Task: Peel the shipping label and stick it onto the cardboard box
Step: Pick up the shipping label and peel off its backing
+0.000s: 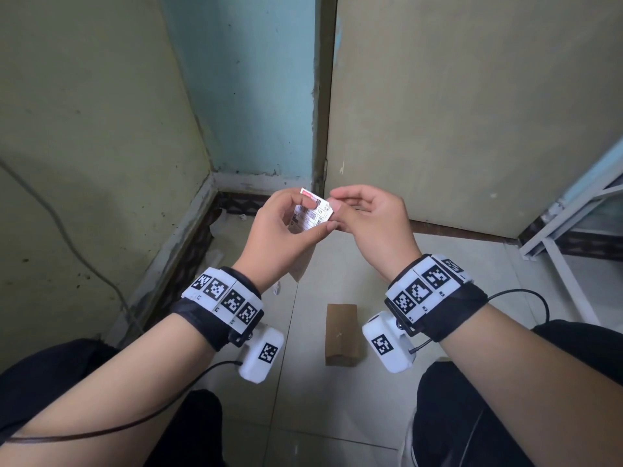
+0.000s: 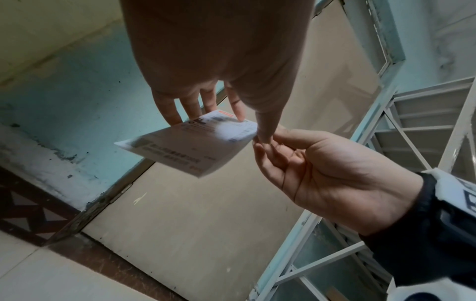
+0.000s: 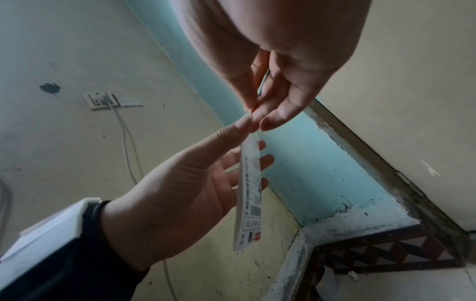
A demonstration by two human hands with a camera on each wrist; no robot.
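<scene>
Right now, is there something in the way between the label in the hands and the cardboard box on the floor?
Nothing visible stands between them. The shipping label is held up by the left hand and the right hand, which pinches its corner. The cardboard box lies on the floor below, between the wrists, its top face bare.

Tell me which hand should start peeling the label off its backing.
The right hand. Its fingertips already pinch one corner of the shipping label, while the left hand holds the sheet from behind and steadies it. The cardboard box waits on the floor below.
</scene>
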